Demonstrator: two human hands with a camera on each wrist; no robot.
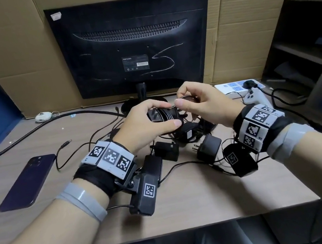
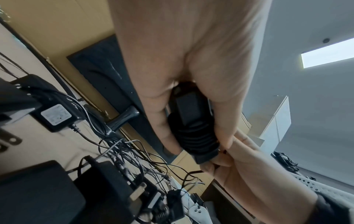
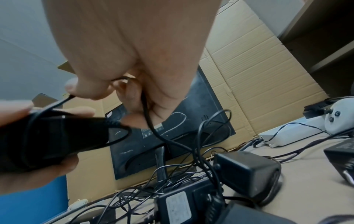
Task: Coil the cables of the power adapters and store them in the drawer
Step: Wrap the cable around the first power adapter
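My left hand (image 1: 151, 121) grips a black power adapter (image 1: 160, 115) above the desk, with its thin cable wound round the body in several turns (image 2: 193, 136). My right hand (image 1: 192, 100) pinches the loose run of that cable (image 3: 147, 112) between thumb and fingers, just right of the adapter (image 3: 47, 133). The cable trails from the fingers down into a tangle of black adapters and wires (image 1: 182, 139) on the desk below both hands. No drawer is in view.
A black monitor (image 1: 134, 43) stands behind the hands against cardboard. A dark phone (image 1: 27, 182) lies at the left, a white power strip (image 1: 235, 88) and a white controller (image 1: 255, 96) at the right. A thick black cable (image 1: 30, 133) crosses the desk's left side.
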